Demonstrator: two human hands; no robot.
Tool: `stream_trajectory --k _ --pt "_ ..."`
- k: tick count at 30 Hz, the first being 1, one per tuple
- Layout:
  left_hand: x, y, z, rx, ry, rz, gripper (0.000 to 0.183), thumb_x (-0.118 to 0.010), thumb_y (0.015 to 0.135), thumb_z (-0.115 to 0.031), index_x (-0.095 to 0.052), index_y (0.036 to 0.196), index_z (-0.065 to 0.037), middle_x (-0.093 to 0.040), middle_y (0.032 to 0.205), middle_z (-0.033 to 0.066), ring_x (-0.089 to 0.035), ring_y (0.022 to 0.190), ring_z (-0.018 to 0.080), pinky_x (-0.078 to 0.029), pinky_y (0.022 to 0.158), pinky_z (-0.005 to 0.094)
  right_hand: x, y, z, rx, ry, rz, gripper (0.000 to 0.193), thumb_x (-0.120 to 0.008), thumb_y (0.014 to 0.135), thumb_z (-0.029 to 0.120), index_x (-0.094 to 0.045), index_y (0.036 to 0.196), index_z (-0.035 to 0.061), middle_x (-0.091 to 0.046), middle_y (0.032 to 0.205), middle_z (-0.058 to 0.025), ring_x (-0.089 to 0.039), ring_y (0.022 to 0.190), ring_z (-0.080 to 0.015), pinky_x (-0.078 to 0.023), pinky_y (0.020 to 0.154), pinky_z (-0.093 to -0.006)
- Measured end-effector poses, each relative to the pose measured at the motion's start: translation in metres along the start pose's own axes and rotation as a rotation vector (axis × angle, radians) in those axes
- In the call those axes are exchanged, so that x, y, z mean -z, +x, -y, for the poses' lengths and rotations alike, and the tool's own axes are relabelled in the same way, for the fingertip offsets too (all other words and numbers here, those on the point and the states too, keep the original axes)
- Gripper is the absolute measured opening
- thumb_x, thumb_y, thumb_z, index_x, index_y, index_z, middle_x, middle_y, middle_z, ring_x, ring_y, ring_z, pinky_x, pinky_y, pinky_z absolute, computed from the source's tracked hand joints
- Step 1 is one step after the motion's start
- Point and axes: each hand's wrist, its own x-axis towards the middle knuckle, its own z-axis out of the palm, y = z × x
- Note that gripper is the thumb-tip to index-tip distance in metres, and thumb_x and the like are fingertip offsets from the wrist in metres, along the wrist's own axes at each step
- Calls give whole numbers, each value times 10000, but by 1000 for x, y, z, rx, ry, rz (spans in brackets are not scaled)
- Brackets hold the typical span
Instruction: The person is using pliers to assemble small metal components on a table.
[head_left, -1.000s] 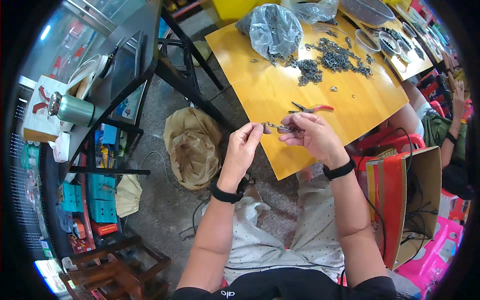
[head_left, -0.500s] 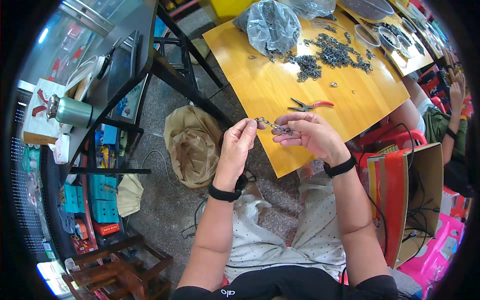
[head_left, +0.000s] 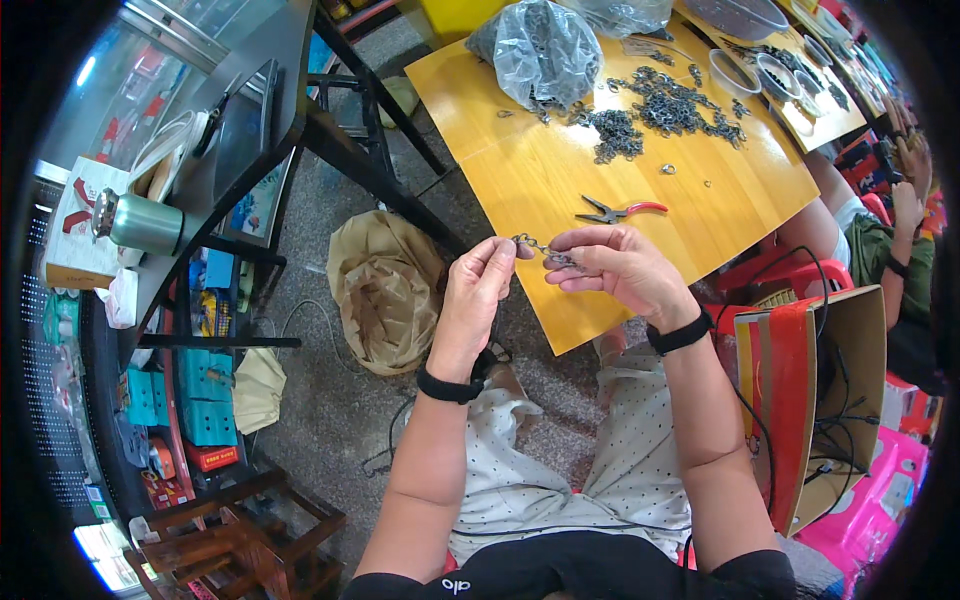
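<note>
A short dark metal chain (head_left: pixel 535 244) runs between my two hands over the table's near left corner. My left hand (head_left: pixel 478 290) pinches one end of it between thumb and forefinger. The other end lies in my right hand (head_left: pixel 625 268), thumb pressed towards the fingers, which partly hide the links. Just beyond my right hand, pliers (head_left: pixel 610 210) with red handles rest on the wooden table (head_left: pixel 520 180), jaws apart. Farther back, a heap of loose chain pieces (head_left: pixel 675 105) spreads over the tabletop.
Beside the heap stands a clear plastic bag (head_left: pixel 548 60) of metal parts. Small clasps (head_left: pixel 668 170) lie nearer. A brown sack (head_left: pixel 385 300) sits on the floor at left, by a dark table. At right are an open cardboard box (head_left: pixel 830 400) with cables and a co-worker's hands (head_left: pixel 910 175).
The chain between my hands bends a little differently, and my right thumb has shifted slightly over it. At the right edge, the co-worker's hands have moved.
</note>
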Motion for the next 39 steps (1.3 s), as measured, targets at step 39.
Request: stream_trajectory --k 39 --pt "-4 -2 1 -27 -26 37 291 -542 1032 -257 -689 985 -9 -450 688 -95 -290 589 4 -227 527 200 2 12 -16 151 -239 21 237 -677 933 108 -672 1120 -38 -720 909 -89 -690 809 -131 -564 763 -267"
